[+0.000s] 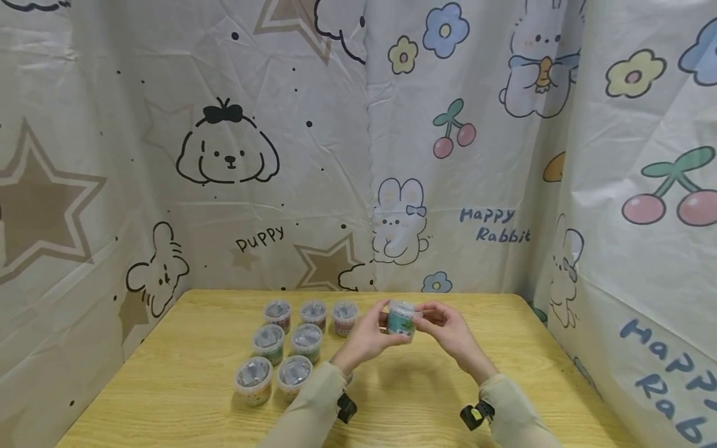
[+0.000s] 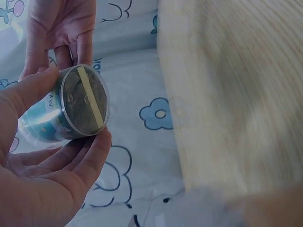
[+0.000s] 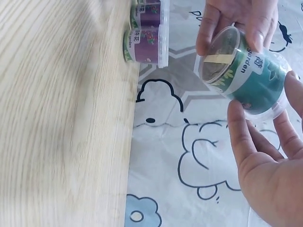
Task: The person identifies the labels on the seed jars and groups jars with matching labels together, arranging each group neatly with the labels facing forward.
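Above the table, both hands hold a small clear plastic tub (image 1: 401, 322) with a teal printed label. My left hand (image 1: 366, 336) grips its side between thumb and fingers. On the other side my right hand (image 1: 450, 331) has thumb and fingertips at the lid end. The left wrist view shows the tub's base (image 2: 86, 100) facing the camera, with a pale strip across it. In the right wrist view the teal label (image 3: 260, 85) reads "garden", and the tub lies tilted between the hands.
Several similar lidded tubs stand in rows left of the hands, such as an orange-patterned tub (image 1: 254, 381) in front and a purple tub (image 3: 144, 46) at the back. One is partly hidden by the left forearm. A printed curtain (image 1: 325, 155) surrounds the wooden table (image 1: 185, 373).
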Tool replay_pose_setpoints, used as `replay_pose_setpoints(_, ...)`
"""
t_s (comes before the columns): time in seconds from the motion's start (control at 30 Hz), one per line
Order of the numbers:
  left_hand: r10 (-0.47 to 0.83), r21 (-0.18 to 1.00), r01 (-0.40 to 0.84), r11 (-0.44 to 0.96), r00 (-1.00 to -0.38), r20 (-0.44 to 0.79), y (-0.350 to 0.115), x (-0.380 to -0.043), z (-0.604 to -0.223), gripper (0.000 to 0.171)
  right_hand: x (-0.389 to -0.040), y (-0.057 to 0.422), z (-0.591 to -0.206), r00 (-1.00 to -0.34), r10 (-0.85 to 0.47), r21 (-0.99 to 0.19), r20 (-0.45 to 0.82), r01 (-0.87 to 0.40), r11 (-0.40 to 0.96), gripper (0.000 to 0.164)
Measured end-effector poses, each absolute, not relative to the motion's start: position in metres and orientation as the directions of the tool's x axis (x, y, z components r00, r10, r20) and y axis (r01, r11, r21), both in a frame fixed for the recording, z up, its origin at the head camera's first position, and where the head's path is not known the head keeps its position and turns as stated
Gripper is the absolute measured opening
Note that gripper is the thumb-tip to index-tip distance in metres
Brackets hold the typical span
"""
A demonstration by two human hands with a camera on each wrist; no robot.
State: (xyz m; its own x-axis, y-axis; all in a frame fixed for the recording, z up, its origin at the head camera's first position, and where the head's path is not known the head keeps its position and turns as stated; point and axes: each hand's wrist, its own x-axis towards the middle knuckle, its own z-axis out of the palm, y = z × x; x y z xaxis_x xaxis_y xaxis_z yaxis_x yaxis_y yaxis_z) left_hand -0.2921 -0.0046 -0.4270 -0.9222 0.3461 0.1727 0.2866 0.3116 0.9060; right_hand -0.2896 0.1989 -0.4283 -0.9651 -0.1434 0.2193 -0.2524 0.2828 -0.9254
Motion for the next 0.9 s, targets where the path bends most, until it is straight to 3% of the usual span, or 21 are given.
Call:
replay_pose_setpoints(0.1, 0.358, 0.896, 0.288, 0.337, -0.920, 0.161, -0.013, -0.292, -0.423, 0.082, -0.291, 0.193, -0.428, -0.960, -0.149, -0.917, 0.239, -0.274, 0.292, 0.033)
replay_pose_setpoints(0.33, 0.421, 0.844, 0.335, 0.418, -0.895, 0.147, -0.035, -0.291, -0.415, 0.052, -0.292, 0.177, -0.432, -0.954, -0.177, -0.914, 0.240, -0.284, 0.291, 0.027)
replay_pose_setpoints(0.53, 0.461, 0.840, 0.339, 0.424, -0.879, 0.122, -0.052, -0.294, -0.406, 0.060, -0.294, 0.162, -0.432, -0.957, -0.161, -0.919, 0.240, -0.278, 0.280, 0.026)
replay_pose_setpoints(0.77, 0.473, 0.819, 0.371, 0.438, -0.870, 0.141, -0.063, -0.299, -0.403, 0.050, -0.301, 0.150, -0.434, -0.954, -0.153, -0.918, 0.256, -0.290, 0.270, 0.021)
replay_pose_setpoints(0.9, 0.493, 0.784, 0.404, 0.472, -0.858, 0.145, -0.073, -0.302, -0.403, 0.057, -0.304, 0.144, -0.437, -0.947, -0.172, -0.913, 0.271, -0.309, 0.266, 0.021)
